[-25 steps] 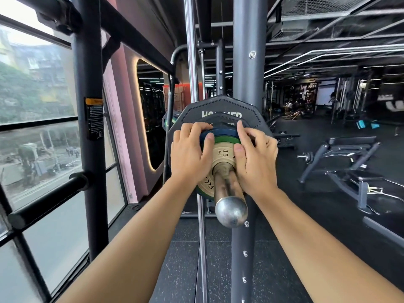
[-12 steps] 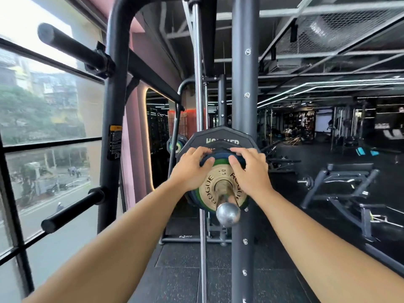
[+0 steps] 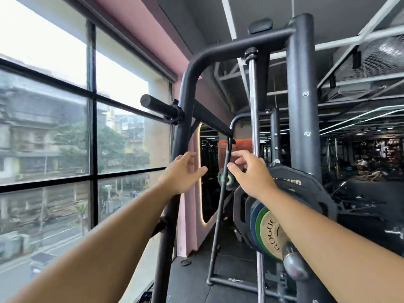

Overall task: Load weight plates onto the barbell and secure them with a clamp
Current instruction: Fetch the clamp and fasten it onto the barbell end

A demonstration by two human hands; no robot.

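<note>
Head view: the weight plates (image 3: 270, 234) sit stacked on the barbell (image 3: 295, 267) at lower right, black, blue, green, then a small tan one outermost; no clamp shows on the bare sleeve end, so securing seems left; the left hand (image 3: 182, 172) and right hand (image 3: 251, 173) hover above-left, fingers loosely spread, empty.

Barbell (image 3: 295, 266) carries stacked plates (image 3: 267, 224); rack (image 3: 301, 106) stands on floor (image 3: 192, 285)
</note>
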